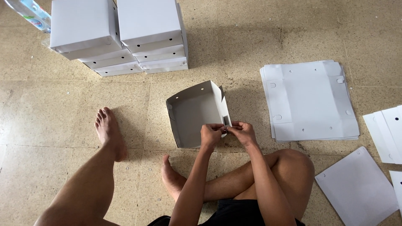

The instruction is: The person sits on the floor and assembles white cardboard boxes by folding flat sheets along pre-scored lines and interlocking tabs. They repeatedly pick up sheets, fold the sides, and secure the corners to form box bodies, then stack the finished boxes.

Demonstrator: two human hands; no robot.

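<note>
Pinching the near corner flap of the half-folded white cardboard box [194,113] at frame centre, I see left hand [211,134] and right hand [243,132] both gripping it, flat box blanks [310,100] stacked right.

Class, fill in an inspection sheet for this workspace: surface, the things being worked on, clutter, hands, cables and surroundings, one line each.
Surface: speckled beige tiled floor, small white dots scattered on it.
Job's things: half-folded white cardboard box, open, one corner held by both hands.
Clutter: stack of flat cut sheets to the right; more loose sheets at the right edge; stacked finished boxes at the top.
Grippers: left hand and right hand both pinch the box's near corner flap.
Cables: nothing seen.
Surroundings: plastic bottle top left, partly cut off; the person's bare legs and feet on the floor.
</note>
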